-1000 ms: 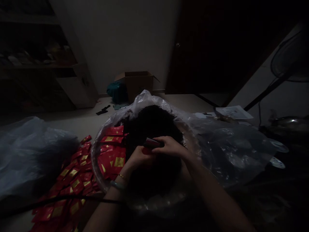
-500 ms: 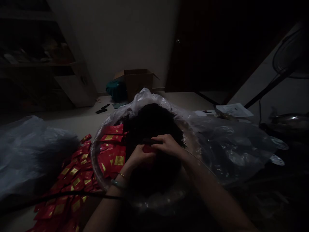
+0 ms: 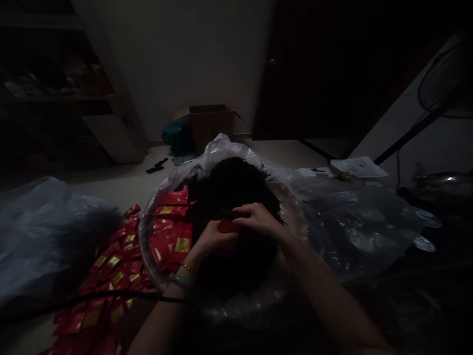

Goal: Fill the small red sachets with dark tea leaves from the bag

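Observation:
The room is dim. My left hand [image 3: 210,239] is closed around a small red packet [image 3: 226,226], holding it over a heap of dark loose material [image 3: 231,187] in a clear plastic bag [image 3: 221,148]. My right hand [image 3: 258,219] is pinched on a small dark flat tool [image 3: 231,214] just above the packet's mouth. Both hands touch at the packet. More red packets with gold squares [image 3: 173,231] lie inside the bag's left side.
Several red packets [image 3: 111,276] are scattered on the floor at left. A crumpled plastic bag [image 3: 44,231] lies far left, another [image 3: 351,227] at right. A cardboard box [image 3: 210,123], shelves [image 3: 74,98], papers [image 3: 358,167] and a fan stand [image 3: 424,123] are behind.
The dark tool in my right hand has dipped down toward the red packet's mouth. The view has shifted slightly. My left hand has kept its place.

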### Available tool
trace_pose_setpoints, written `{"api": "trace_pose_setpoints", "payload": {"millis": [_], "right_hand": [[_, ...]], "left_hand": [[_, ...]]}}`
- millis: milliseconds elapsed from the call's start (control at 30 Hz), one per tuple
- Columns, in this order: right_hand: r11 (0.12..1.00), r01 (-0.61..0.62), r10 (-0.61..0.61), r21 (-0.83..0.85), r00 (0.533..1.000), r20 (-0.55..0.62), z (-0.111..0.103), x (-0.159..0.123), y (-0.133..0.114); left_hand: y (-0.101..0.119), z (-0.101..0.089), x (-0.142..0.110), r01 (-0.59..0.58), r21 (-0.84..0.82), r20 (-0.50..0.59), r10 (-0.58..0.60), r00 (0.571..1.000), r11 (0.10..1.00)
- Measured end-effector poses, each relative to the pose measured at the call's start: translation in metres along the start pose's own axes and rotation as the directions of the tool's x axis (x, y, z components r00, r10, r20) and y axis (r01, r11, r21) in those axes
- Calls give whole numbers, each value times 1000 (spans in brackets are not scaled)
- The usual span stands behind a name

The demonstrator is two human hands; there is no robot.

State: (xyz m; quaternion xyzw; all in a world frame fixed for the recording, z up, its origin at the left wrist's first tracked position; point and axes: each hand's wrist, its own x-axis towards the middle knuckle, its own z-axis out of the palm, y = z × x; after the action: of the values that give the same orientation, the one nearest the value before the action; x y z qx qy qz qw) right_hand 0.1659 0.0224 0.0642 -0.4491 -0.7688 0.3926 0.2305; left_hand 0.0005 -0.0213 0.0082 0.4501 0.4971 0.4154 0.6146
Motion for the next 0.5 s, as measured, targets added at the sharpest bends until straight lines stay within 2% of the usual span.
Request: {"api": "trace_pose_setpoints", "payload": {"millis": [400,500], "right_hand": [[997,24,-27,-70,999,-36,3,2,4],[997,32,-35,-77,999,-41,4,3,6]], "left_hand": [[2,-3,0,39,-56,43,-37,998,998],[4,-7,2,19,-98,48,-14,999,995]]}}
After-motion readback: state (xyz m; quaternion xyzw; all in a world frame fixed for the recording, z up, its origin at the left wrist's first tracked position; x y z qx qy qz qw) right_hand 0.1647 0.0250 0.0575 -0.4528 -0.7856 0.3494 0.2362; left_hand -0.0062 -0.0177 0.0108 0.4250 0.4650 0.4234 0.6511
